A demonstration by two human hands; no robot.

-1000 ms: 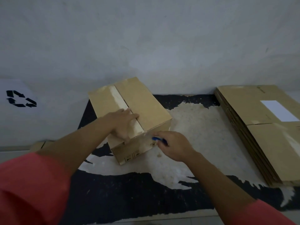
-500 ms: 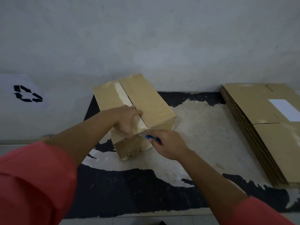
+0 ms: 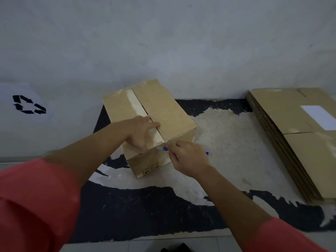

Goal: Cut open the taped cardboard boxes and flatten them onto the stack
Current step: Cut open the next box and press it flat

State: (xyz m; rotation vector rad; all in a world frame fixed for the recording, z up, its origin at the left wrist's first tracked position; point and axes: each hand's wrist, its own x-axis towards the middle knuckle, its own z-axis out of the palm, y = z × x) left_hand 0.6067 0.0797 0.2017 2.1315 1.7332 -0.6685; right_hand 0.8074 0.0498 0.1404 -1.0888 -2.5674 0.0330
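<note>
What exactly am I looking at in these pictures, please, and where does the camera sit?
There is no machine here: a person in coral-red sleeves is working with bare hands. The camera is worn on the person's head and looks forward and down, so the arms reach in from the bottom edge. All the pictures are this one view.

A black mat, worn pale in the middle, lies by the wall. On it stands a closed cardboard box with a strip of tape along its top seam. The left hand presses down on the box top. The right hand grips a blue cutter, with its tip at the near end of the seam.

To the right lies a stack of flattened boxes. The top one bears a white label. A recycling sign is on the left.
</note>
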